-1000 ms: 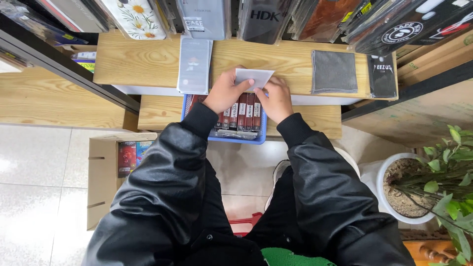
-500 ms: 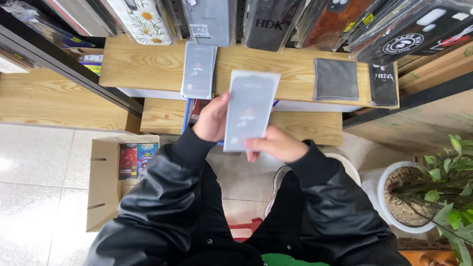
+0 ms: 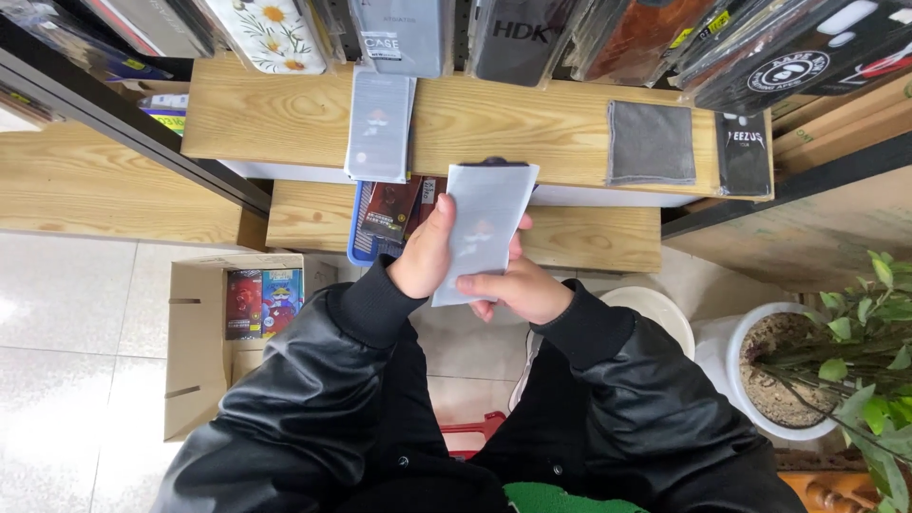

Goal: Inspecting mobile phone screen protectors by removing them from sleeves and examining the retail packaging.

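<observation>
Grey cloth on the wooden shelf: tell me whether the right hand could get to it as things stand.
Probably yes, once freed: the right hand shares a grip on the pale flat package with the left hand. The grey cloth lies uncovered on the shelf, nothing between.

wood shelf [image 3: 285, 119], grey cloth [image 3: 651, 142], clear pkg [image 3: 378, 123]

One second ago both hands were down at the blue basket [image 3: 359, 249], lifting the grey packet [image 3: 483, 228] from it. Now the left hand [image 3: 425, 253] and the right hand [image 3: 518, 288] hold the packet upright, raised above the basket and nearer to the camera.
</observation>
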